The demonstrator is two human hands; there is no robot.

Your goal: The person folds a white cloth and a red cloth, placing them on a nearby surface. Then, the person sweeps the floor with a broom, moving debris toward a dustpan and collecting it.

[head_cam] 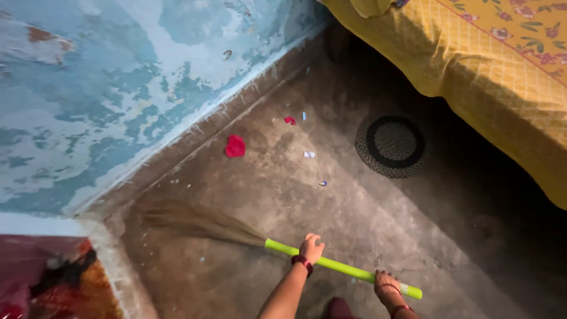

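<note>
The peeling blue and white wall (pixel 118 77) fills the upper left of your view and runs diagonally down to meet the floor along a dark skirting strip. Opposite it, at the upper right, the bed (pixel 502 65) hangs over the floor under a yellow cover with a lattice pattern and a flowered border; its side drapes low and leaves the space beneath in deep shadow. Between them lies the bare grey concrete floor (pixel 331 207), stained, dusty and scattered with small flecks.

At the lower left corner a red and orange patterned cloth (pixel 47 277) sits beyond a pale raised edge. A round woven mat (pixel 391 146), black ringed with a lighter centre, lies on the floor just beside the bed's shadow.

Your broom (pixel 236 231) lies low across the bottom of the view, its brown grass bristles fanned out near the wall and its bright green handle slanting down to the right. Your left hand (pixel 310 248) is closed around the handle just behind the bristles, and your right hand (pixel 387 285) grips it near the far end.

Ahead of the bristles, a red crumpled scrap (pixel 235 146) rests close to the skirting. Further on lie a smaller red scrap (pixel 290 120) and a few tiny pale bits of paper (pixel 309 155), all well apart from the broom.
</note>
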